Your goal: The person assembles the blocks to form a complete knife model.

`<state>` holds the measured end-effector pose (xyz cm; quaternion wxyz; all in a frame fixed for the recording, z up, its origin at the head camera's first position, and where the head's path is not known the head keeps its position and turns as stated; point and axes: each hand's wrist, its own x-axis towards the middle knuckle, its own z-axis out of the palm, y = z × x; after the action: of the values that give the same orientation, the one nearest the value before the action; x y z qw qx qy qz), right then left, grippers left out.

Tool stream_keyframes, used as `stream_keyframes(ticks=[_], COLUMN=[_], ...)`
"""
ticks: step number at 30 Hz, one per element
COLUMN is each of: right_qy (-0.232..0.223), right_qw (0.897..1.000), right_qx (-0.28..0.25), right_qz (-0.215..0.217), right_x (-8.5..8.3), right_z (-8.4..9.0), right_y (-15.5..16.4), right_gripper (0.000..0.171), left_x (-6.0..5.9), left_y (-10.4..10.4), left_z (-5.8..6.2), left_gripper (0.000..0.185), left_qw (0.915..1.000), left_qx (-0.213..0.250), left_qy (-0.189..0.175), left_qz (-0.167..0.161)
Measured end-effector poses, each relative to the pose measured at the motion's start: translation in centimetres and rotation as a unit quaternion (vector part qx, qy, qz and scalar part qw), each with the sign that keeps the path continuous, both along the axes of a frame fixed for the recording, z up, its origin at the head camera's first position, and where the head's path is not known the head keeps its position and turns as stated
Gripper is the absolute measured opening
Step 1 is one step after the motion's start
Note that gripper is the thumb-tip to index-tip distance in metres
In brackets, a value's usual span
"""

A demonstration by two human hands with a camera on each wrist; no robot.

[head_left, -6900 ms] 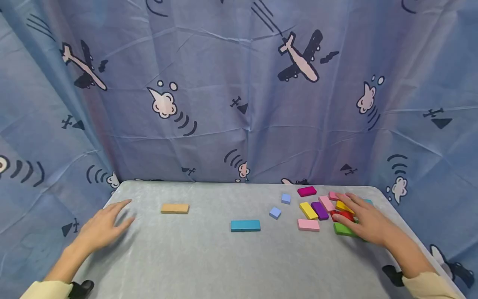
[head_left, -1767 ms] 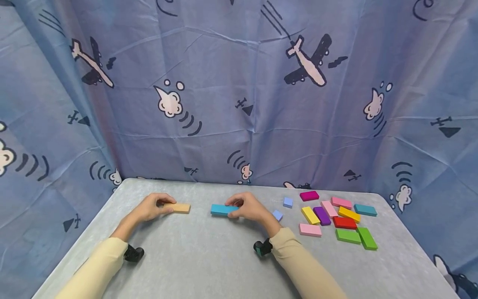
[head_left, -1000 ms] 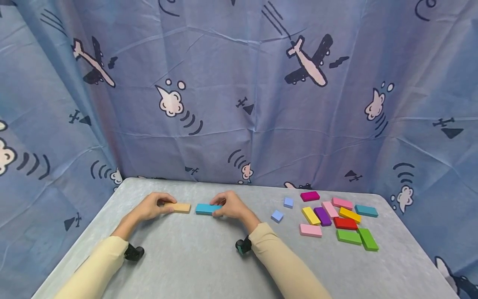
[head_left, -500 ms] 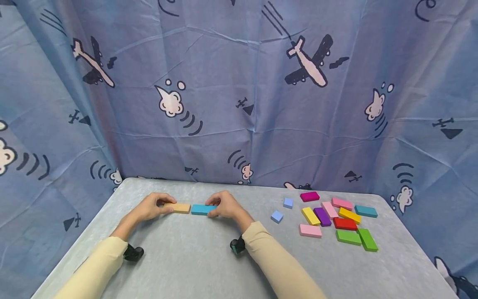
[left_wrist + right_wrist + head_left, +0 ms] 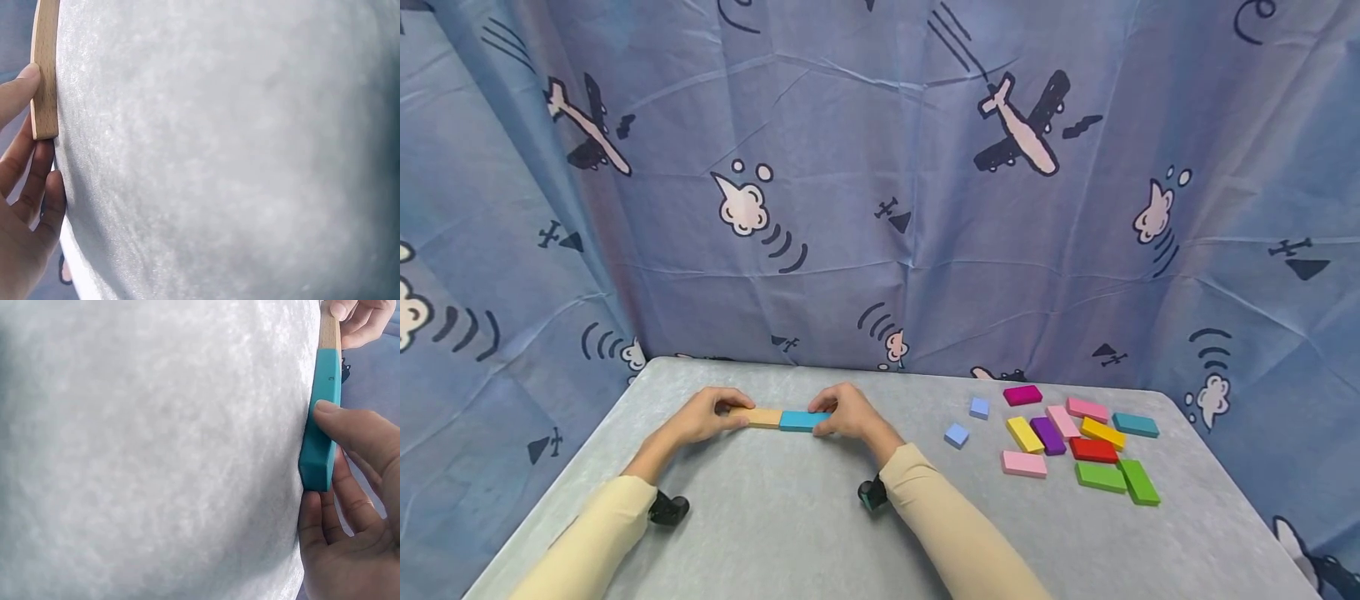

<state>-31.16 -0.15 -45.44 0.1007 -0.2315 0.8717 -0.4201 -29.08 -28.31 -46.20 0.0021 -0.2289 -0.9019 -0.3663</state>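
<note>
Blue block (image 5: pixel 794 422) now meets the tan block (image 5: pixel 763 418) end to end, toward the far edge of the bench (image 5: pixel 760 517) and left of its middle. Half a second ago I could see a thin gap between the two, and in the frames before that the blue one lay farther right. The right hand (image 5: pixel 850 412) has come leftward with it, while the left hand (image 5: pixel 709 415) and the tan block have kept their place.

On my head view both forearms, in cream sleeves (image 5: pixel 962 525), reach up from below and slant inward, so that the hands face each other across the joined pair. On each hand the thumb is on the near side of its block and the fingers go behind.

Each grip is narrow: the left pinches the outer end of the tan block, the right pinches the blue one near its right end. My right wrist feed shows the thumb flat on the blue face, and the two ends touching, with no gap that I can see.
</note>
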Motion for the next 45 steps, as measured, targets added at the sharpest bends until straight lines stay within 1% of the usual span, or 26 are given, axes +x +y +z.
stream_keyframes(ticks=[2,6,13,19,24,31,40,45], right_qy=[-0.002,-0.002,0.005,0.025,0.017,0.015,0.019,0.014], right_qw=[1.000,1.000,1.000,0.998,0.997,0.996,0.994,0.995], right_qx=[0.001,0.000,-0.006,-0.035,-0.050,-0.048,-0.077,-0.073], right_qz=[-0.001,0.001,0.019,0.051,0.056,0.069,0.070,0.063], right_x=[0.1,0.0,-0.2,-0.1,0.1,0.9,2.4,3.3], right_z=[0.1,0.0,-0.3,0.0,0.3,1.0,2.5,3.3], right_y=[0.0,0.0,1.0,4.0,6.8,10.2,14.8,17.7], right_gripper=[0.030,0.031,0.035,0.031,0.030,0.029,0.023,0.023], left_x=[0.0,0.0,-0.2,-0.1,0.0,-0.1,0.1,0.2], left_y=[0.1,0.0,0.0,0.0,0.0,0.0,0.1,0.1], left_z=[0.0,0.0,-0.1,-0.1,-0.2,-0.2,-0.2,0.0], left_gripper=[0.020,0.020,0.020,0.020,0.021,0.021,0.020,0.021], left_qw=[1.0000,1.0000,0.9999,0.9999,0.9999,0.9999,0.9999,1.0000], left_qx=[0.001,0.003,0.014,0.012,0.010,0.010,0.009,0.006], left_qy=[-0.002,0.004,-0.002,-0.007,0.001,0.002,0.008,0.000], left_qz=[0.000,-0.002,-0.002,0.000,-0.004,-0.004,-0.011,-0.004])
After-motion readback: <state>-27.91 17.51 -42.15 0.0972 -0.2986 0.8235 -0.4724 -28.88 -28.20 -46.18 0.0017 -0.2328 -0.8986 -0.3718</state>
